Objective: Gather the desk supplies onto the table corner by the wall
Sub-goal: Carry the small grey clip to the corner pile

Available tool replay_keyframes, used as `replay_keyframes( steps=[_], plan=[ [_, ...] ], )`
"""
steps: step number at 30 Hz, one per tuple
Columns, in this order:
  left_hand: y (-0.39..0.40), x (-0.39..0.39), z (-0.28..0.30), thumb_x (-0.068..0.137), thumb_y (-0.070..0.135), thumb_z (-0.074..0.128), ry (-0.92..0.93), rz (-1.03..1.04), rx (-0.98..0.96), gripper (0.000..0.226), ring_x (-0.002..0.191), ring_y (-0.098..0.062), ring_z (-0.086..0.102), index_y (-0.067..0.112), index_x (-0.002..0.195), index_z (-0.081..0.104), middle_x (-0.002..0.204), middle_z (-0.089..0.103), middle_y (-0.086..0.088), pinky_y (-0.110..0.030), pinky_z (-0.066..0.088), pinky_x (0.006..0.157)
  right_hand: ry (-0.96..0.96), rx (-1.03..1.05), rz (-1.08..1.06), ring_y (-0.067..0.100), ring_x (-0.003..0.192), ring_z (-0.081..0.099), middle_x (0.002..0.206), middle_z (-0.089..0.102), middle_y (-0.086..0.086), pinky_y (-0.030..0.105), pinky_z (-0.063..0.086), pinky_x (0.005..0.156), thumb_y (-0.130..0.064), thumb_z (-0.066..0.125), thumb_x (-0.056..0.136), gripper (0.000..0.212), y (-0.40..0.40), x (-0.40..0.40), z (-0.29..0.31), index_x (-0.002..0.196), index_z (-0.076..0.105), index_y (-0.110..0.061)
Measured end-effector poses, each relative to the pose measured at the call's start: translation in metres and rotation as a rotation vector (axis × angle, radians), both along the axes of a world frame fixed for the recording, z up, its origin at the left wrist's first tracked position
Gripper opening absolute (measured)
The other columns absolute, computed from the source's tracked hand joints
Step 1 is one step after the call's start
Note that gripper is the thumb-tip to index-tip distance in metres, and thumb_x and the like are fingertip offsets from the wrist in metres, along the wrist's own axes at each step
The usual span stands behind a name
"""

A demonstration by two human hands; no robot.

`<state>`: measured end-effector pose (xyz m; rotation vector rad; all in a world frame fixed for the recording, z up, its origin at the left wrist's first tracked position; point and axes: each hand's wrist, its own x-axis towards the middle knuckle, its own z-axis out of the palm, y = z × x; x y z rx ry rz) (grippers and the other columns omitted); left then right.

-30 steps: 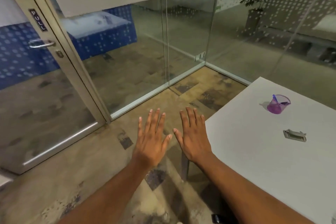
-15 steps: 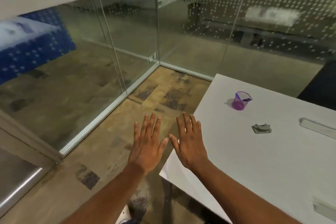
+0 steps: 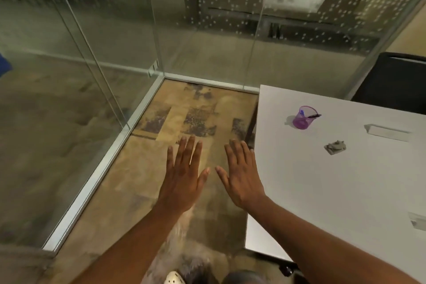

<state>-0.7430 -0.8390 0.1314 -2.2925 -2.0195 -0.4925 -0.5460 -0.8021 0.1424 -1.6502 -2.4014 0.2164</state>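
A white table [image 3: 322,191] fills the right side. Near its far left corner stands a clear purple cup [image 3: 303,118] with a pen in it. A small grey stapler-like thing [image 3: 335,146] lies a little nearer. A long pale flat object [image 3: 387,132] rests to the right of the cup. Another pale object [image 3: 418,223] is cut off by the right edge. My left hand [image 3: 184,180] and my right hand [image 3: 244,175] hover flat, palms down, fingers spread, over the floor just left of the table. Both hold nothing.
Glass walls [image 3: 207,30] meet in a corner ahead, with a metal floor rail [image 3: 115,152] at the left. A dark chair [image 3: 396,80] stands behind the table's far edge. A shoe [image 3: 175,278] shows at the bottom on the patterned carpet.
The view has swung right and away from the glass door, bringing more of the table and a chair into sight. Both hands stay flat and spread, now slightly farther apart.
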Motion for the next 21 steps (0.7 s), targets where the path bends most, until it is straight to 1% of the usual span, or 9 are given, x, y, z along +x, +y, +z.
replay_keyframes(
  steps=[4, 8, 10, 12, 15, 19, 21],
  plan=[
    [0.027, -0.015, -0.008, 0.108, 0.055, 0.03, -0.014, -0.061, -0.049, 0.077, 0.165, -0.031, 0.001, 0.012, 0.169, 0.012, 0.178, 0.007, -0.013, -0.064, 0.015, 0.129, 0.018, -0.034, -0.059, 0.022, 0.16, -0.012, 0.175, -0.001, 0.0, 0.05, 0.004, 0.13, -0.065, 0.017, 0.107, 0.071, 0.014, -0.011, -0.006, 0.165, 0.01, -0.025],
    [0.064, -0.008, -0.016, 0.108, 0.057, 0.023, -0.032, -0.165, -0.097, 0.075, 0.165, -0.032, 0.006, 0.013, 0.168, 0.016, 0.177, 0.013, -0.014, -0.064, 0.018, 0.129, 0.032, -0.036, -0.198, 0.023, 0.161, -0.008, 0.174, 0.002, 0.0, 0.05, 0.006, 0.13, -0.063, 0.021, 0.107, 0.069, 0.041, -0.002, -0.011, 0.165, 0.013, -0.026],
    [0.087, 0.002, -0.02, 0.108, 0.058, 0.023, -0.041, -0.232, -0.122, 0.074, 0.165, -0.032, 0.01, 0.014, 0.168, 0.018, 0.177, 0.014, -0.013, -0.064, 0.018, 0.129, 0.047, -0.037, -0.273, 0.024, 0.161, -0.006, 0.174, 0.002, 0.001, 0.048, 0.001, 0.131, -0.063, 0.021, 0.107, 0.069, 0.055, 0.007, -0.016, 0.165, 0.012, -0.027],
    [0.111, 0.014, -0.024, 0.108, 0.058, 0.024, -0.036, -0.317, -0.135, 0.075, 0.165, -0.028, 0.004, 0.017, 0.169, 0.013, 0.178, 0.009, -0.01, -0.062, 0.013, 0.131, 0.061, -0.036, -0.352, 0.025, 0.161, -0.005, 0.174, 0.002, 0.001, 0.044, -0.005, 0.129, -0.063, 0.021, 0.107, 0.068, 0.067, 0.017, -0.023, 0.165, 0.012, -0.028],
    [0.155, 0.034, -0.026, 0.109, 0.06, 0.021, -0.04, -0.436, -0.151, 0.075, 0.165, -0.021, -0.008, 0.023, 0.17, 0.003, 0.179, -0.003, -0.002, -0.055, 0.002, 0.132, 0.078, -0.061, -0.454, 0.027, 0.161, -0.001, 0.174, 0.005, 0.003, 0.043, -0.003, 0.128, -0.064, 0.021, 0.107, 0.068, 0.089, 0.032, -0.042, 0.164, 0.012, -0.027],
    [0.217, 0.058, -0.022, 0.109, 0.061, 0.019, 0.01, -0.582, -0.209, 0.074, 0.165, -0.022, -0.005, 0.021, 0.17, 0.005, 0.179, 0.0, -0.004, -0.056, 0.006, 0.132, 0.113, -0.115, -0.597, 0.029, 0.16, 0.004, 0.173, 0.008, 0.006, 0.041, -0.005, 0.125, -0.064, 0.021, 0.107, 0.069, 0.123, 0.05, -0.065, 0.164, 0.015, -0.025],
    [0.248, 0.073, -0.02, 0.109, 0.061, 0.018, 0.031, -0.661, -0.26, 0.075, 0.165, -0.02, -0.01, 0.021, 0.17, 0.002, 0.179, -0.005, -0.003, -0.054, 0.006, 0.133, 0.139, -0.15, -0.653, 0.03, 0.16, 0.006, 0.173, 0.01, 0.006, 0.042, -0.003, 0.125, -0.063, 0.022, 0.107, 0.069, 0.139, 0.061, -0.07, 0.164, 0.016, -0.024]
  ],
)
